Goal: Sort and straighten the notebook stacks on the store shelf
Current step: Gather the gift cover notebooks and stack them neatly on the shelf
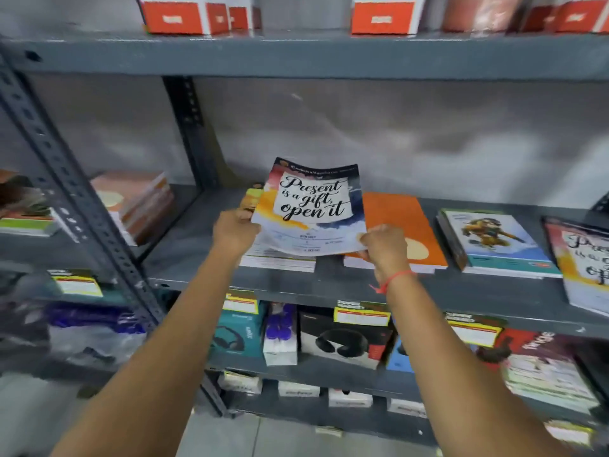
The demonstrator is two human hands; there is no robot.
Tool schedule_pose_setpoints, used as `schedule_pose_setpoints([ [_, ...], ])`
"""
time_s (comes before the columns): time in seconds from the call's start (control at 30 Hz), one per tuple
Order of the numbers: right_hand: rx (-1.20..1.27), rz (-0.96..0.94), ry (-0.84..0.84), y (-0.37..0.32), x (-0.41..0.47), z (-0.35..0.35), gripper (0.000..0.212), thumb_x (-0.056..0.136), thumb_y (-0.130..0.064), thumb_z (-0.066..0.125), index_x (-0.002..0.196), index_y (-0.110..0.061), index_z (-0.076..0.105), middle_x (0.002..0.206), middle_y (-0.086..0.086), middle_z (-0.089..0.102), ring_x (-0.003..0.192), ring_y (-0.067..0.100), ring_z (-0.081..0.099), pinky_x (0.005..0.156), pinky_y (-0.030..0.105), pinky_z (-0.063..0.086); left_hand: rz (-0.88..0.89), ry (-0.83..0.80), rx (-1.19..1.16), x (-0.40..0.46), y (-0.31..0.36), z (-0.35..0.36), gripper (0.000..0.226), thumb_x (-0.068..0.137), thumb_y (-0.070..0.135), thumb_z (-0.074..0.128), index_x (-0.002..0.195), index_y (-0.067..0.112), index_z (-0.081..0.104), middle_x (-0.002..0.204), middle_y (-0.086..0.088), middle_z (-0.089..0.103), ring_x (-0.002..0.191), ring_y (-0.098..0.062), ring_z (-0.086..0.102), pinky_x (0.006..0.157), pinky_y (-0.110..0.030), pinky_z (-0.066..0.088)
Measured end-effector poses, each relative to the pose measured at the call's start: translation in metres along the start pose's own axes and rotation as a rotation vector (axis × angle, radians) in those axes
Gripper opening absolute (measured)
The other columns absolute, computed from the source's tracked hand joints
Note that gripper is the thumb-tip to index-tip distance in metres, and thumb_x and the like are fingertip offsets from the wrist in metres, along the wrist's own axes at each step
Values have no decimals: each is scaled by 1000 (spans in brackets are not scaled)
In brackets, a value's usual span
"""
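Both hands, the left hand and right hand, pinch the lower corners of the thin "Present is a gift" paper-covered notebook, tilting it up above the leftmost notebook stack on the grey metal shelf, likely to square it before laying it down.

A notebook is held tilted above the leftmost stack on the middle shelf, three more stacks to its right, boxes below.
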State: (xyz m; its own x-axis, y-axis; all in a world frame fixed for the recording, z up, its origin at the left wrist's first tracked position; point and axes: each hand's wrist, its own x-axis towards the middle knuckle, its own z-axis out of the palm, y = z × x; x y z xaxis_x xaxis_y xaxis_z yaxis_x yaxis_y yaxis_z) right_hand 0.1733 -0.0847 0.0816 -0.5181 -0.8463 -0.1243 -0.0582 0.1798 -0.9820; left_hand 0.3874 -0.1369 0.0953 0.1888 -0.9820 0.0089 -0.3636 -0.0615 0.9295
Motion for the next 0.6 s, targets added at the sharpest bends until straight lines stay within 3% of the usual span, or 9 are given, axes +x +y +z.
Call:
schedule_pose_setpoints([
  [0.13,-13,58,-10,12,-4,40,33,81,7,51,57,-13,42,63,5,45,57,15,44,73,36,45,-20,-30,-25,22,-28,-20,22,78,-5,58,99,-4,64,102,-19,65,89,-23,55,81,-33,41],
  [0.3,-90,60,-57,21,7,67,35,81,4,53,54,-14,40,61,5,43,71,25,50,78,42,49,18,-88,2,41,-47,-31,16,76,-6,54,79,8,61,82,-11,54,80,-20,46,74,-32,36],
  [0.43,-133,49,-66,26,10,85,34,81,2,53,54,-15,40,63,7,46,65,23,50,79,42,49,11,-71,33,53,-63,-34,8,72,1,55,75,8,56,79,-11,50,77,-19,43,71,-31,34],
  [0.53,-177,47,-47,32,11,94,35,80,2,53,51,-13,40,59,9,47,59,23,50,73,44,50,-6,-73,97,61,-74,-36,12,71,4,56,79,10,62,79,-18,60,76,-28,53,70,-35,41],
  [0.6,-212,41,-26,37,11,97,34,77,0,53,49,-13,38,62,13,47,62,26,49,62,38,44,-28,-63,149,62,-77,-37,20,75,0,56,90,0,68,94,-25,69,89,-38,62,75,-40,48],
])
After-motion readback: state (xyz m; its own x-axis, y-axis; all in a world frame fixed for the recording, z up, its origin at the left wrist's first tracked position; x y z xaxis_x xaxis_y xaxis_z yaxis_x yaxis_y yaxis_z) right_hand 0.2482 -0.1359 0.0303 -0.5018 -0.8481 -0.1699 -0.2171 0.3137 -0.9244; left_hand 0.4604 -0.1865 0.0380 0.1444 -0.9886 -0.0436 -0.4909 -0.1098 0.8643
